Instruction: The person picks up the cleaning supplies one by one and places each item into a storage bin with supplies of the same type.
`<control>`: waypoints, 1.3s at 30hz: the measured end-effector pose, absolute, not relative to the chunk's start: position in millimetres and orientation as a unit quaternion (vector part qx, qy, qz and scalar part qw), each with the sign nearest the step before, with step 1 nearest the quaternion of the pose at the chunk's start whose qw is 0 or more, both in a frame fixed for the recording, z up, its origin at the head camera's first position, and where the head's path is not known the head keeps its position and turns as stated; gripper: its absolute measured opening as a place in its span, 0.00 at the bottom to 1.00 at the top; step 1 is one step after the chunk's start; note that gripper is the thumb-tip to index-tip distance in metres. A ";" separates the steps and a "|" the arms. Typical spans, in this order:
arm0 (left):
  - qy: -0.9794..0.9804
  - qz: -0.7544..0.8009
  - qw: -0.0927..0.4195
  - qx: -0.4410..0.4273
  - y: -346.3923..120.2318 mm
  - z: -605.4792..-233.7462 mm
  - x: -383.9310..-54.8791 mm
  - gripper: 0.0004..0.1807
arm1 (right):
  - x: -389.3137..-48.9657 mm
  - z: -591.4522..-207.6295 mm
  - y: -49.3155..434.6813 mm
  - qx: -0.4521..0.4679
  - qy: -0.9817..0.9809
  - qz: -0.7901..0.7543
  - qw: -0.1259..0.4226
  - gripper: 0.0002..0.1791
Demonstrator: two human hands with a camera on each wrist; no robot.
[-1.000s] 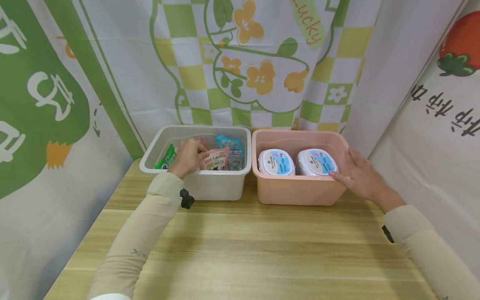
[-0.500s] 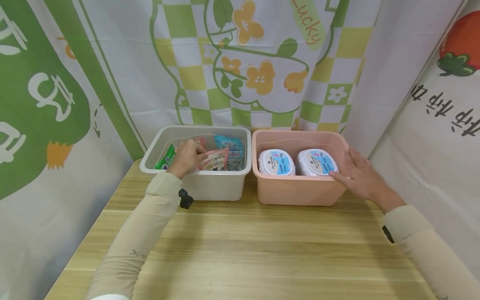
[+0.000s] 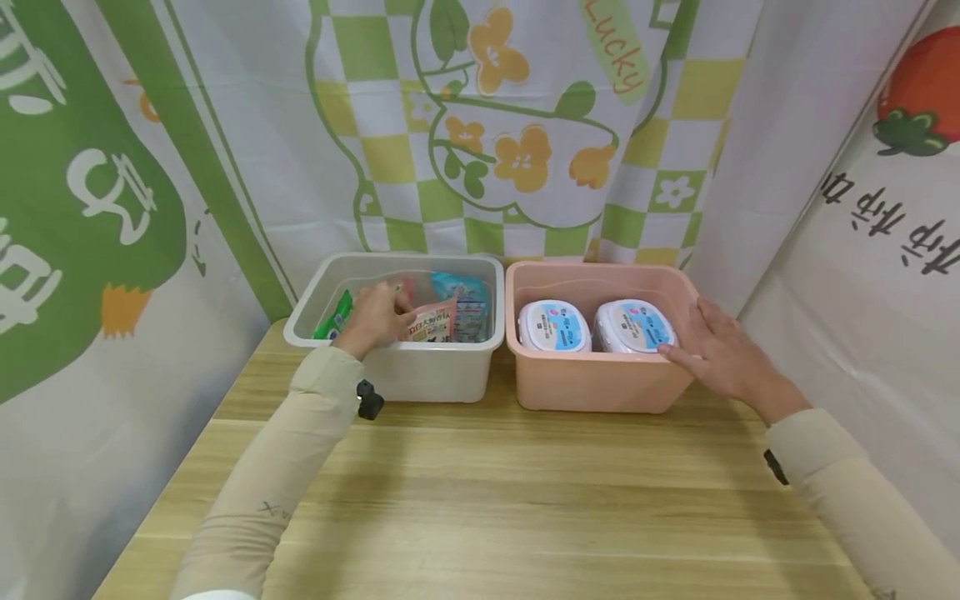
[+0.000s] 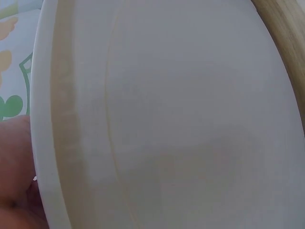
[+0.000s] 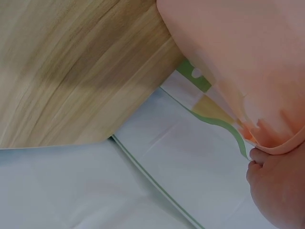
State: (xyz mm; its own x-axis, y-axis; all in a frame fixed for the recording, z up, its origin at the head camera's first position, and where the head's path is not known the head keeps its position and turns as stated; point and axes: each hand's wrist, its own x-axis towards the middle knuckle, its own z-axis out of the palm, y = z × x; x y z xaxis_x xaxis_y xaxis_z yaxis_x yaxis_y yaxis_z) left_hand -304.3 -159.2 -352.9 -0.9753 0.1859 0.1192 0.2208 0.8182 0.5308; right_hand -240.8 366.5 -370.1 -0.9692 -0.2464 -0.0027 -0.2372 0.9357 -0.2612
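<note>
My left hand (image 3: 375, 317) is down inside the white storage bin (image 3: 427, 371), its thumb and fingers slightly apart beside a pink packet (image 3: 432, 323) with printed lettering. A green packet (image 3: 341, 312) lies to the left of that hand, and a blue packet (image 3: 468, 304) leans at the bin's right end. My right hand (image 3: 723, 350) holds the right front corner of the pink storage bin (image 3: 600, 383), thumb over the front rim and fingers over the side rim. Inside this bin sit two white lidded tubs (image 3: 555, 325) with blue labels.
Both bins stand side by side at the back of a wooden table (image 3: 510, 492). Behind them hangs a patterned curtain (image 3: 510, 125), with printed cloth at the left and right sides. In the left wrist view the outside wall of the white bin (image 4: 181, 105) fills most of the picture.
My left thumb and fingers have come off the pink packet's edge and spread a little. The head view has shifted slightly. My right hand stays at the pink bin's corner.
</note>
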 end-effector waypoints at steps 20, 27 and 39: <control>-0.953 -0.256 0.058 -0.152 -190.2 -328.4 -290.5 0.28 | -253.5 -350.4 362.6 -0.140 0.987 -0.063 0.038 0.61; -0.965 -0.225 0.039 -0.133 -208.0 -323.2 -281.4 0.45 | -256.5 -344.4 351.8 -0.165 0.984 -0.060 0.010 0.51; -0.983 -0.123 0.065 -0.122 -241.0 -341.2 -273.1 0.54 | -264.5 -333.7 326.3 -0.173 0.981 -0.087 -0.026 0.45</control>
